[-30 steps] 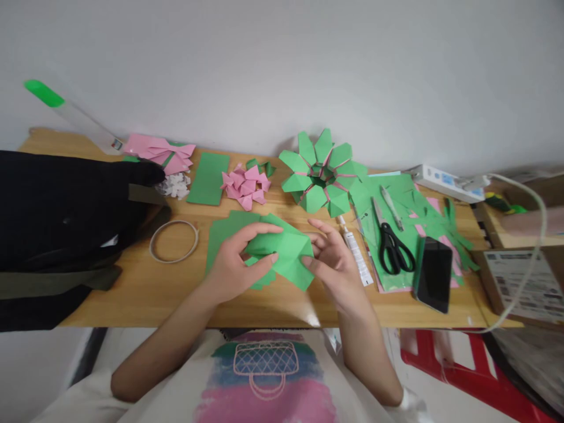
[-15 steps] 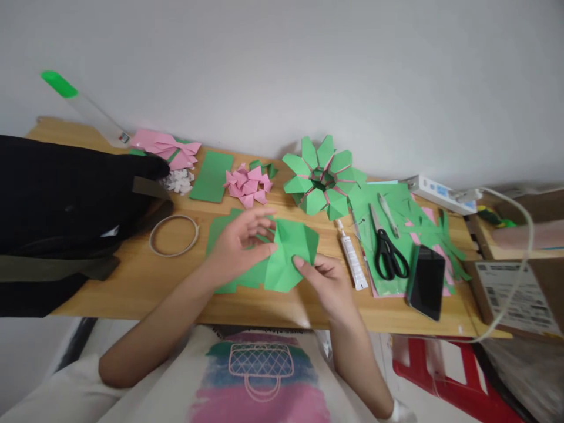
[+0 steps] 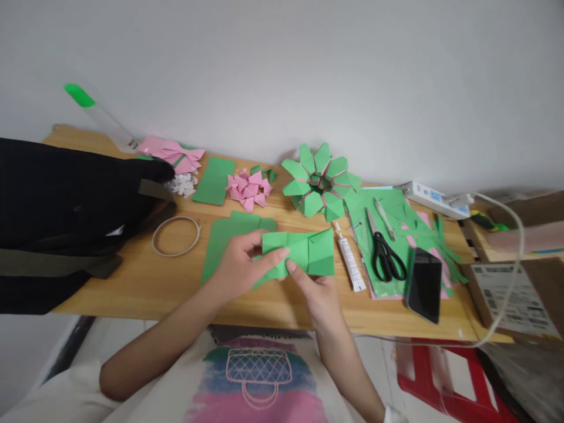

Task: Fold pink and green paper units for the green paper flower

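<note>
Both hands pinch one piece of folded green paper [image 3: 321,254], held above the table's front half with creases showing across it. My left hand [image 3: 242,261] grips its left end, thumb on top. My right hand [image 3: 315,291] holds its lower edge, the thumb pressed close to the left thumb. Below and to the left lie green paper sheets [image 3: 218,247], partly covered by my left hand. A glue tube [image 3: 351,261] lies just right of the held paper. Behind it stands a green and pink paper ring [image 3: 312,202] with petal-like flaps.
Black scissors [image 3: 384,252], a craft knife [image 3: 385,218] and a phone [image 3: 424,285] lie to the right on green scraps. A power strip [image 3: 434,198] sits behind them. Pink folded pieces [image 3: 249,189], a tape ring [image 3: 176,236] and a black bag [image 3: 74,217] are leftward.
The green paper has gone from a spread, upright sheet to a narrower horizontal strip. My left hand has come down onto it, and both thumbs are now close together. The view shifted slightly.
</note>
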A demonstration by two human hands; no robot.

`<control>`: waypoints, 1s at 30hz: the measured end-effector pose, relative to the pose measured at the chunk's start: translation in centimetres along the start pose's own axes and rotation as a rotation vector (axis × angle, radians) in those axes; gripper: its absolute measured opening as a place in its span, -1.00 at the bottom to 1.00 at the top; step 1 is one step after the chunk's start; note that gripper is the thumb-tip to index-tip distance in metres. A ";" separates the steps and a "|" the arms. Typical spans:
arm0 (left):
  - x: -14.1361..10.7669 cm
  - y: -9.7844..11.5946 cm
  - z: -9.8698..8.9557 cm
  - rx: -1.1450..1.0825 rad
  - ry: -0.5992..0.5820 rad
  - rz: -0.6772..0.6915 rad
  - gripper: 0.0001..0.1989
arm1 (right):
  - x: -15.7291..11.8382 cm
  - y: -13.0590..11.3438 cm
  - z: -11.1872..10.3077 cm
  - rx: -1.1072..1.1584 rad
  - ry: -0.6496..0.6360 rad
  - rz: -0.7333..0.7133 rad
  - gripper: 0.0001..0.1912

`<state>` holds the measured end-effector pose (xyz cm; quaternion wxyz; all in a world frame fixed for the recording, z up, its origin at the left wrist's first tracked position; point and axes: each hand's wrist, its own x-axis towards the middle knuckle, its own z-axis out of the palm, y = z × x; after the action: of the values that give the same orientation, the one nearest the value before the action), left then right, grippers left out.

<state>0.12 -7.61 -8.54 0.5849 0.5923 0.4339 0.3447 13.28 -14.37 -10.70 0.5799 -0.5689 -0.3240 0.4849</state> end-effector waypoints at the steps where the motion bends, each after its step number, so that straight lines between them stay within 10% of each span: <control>1: -0.2 0.1 0.1 0.039 -0.006 0.035 -0.84 | -0.1 0.1 -0.1 -0.021 -0.010 -0.018 -0.71; 4: -0.7 0.4 0.2 0.230 0.089 0.173 -0.86 | -0.5 0.0 -0.8 -0.108 0.045 -0.123 -0.75; 8: -1.5 0.9 -0.5 0.599 0.084 0.529 -0.78 | -1.7 -2.0 -2.0 -0.662 0.412 -0.744 -0.33; 11: -2.3 1.5 -0.8 0.790 0.004 0.771 -0.69 | -2.4 -4.2 -2.4 -1.053 0.322 -1.014 -0.45; 23: -4.3 1.4 -0.2 0.752 0.061 0.760 -0.77 | -1.7 -4.7 -0.9 -1.002 0.333 -0.903 -0.73; 30: -4.4 1.7 -1.5 0.608 0.112 0.548 -0.81 | -1.1 -4.2 -3.8 -0.702 0.001 -0.625 -0.62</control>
<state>-2.74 -10.99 -6.29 0.2454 0.8119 0.3735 0.3756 17.26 -16.24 -6.98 0.4706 -0.6059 -0.6242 0.1477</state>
